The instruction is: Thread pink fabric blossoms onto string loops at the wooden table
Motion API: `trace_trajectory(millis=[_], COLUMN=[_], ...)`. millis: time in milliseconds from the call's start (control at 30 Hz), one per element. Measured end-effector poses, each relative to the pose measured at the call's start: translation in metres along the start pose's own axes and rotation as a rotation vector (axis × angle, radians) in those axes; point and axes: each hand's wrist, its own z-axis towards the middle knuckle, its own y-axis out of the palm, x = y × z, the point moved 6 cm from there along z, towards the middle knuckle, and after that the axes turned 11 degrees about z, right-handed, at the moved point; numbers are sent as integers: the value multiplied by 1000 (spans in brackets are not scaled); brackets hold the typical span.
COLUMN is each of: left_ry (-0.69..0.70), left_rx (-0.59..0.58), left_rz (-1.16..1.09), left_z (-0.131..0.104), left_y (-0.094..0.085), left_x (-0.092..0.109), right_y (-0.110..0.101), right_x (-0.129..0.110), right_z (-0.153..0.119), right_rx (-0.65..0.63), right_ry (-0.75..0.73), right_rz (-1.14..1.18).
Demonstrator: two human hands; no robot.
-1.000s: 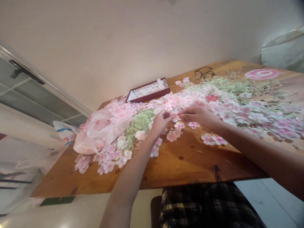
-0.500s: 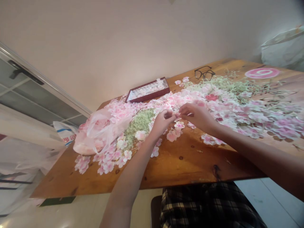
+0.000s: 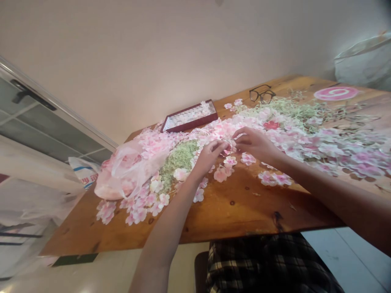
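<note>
Over the middle of the table, my left hand (image 3: pixel 210 156) is closed in a pinch on a small pink artificial flower (image 3: pixel 231 146). My right hand (image 3: pixel 255 142) meets it from the right, fingers bent and tips at the flower's edge; what they grip is too small to make out. Just below the hands lie loose pink-and-white flowers (image 3: pixel 230 161), and another flower (image 3: pixel 248 158) sits under the right hand. Behind them spreads a heap of pink petals (image 3: pixel 222 128). A clump of pale green stems (image 3: pixel 181 158) lies left of my left hand.
A dark red tray (image 3: pixel 191 122) with patterned lining stands against the wall. Black glasses (image 3: pixel 262 96) and a pink round sign (image 3: pixel 336 93) lie farther back. Clear plastic bagging (image 3: pixel 122 171) covers flowers at left. More flowers (image 3: pixel 363 158) and green stems (image 3: pixel 281 110) spread right.
My right hand has shifted slightly right and up, its fingers a little apart from the left. The flower between the hands shows more; a flower below the right hand is more exposed.
</note>
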Motion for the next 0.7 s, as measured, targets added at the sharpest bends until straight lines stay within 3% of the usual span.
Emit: trace_trajectory(millis=[300,467,600,700], left_ry=[102,223,260,228], left_rx=[23,42,24,67], left_rz=[254,590,681,644], left_z=[-2,-5,-8,-9], left_y=[-2,-1,3,-3], left_x=[5,14,20,22], right_y=[0,3,17,15], right_x=[5,-10,-10,-5], right_z=[2,0,-3,-3], right_rx=[-77,-20,-214,-254], right_ry=[102,-48,-2,71], right_rz=[-78,-273,-296,-317])
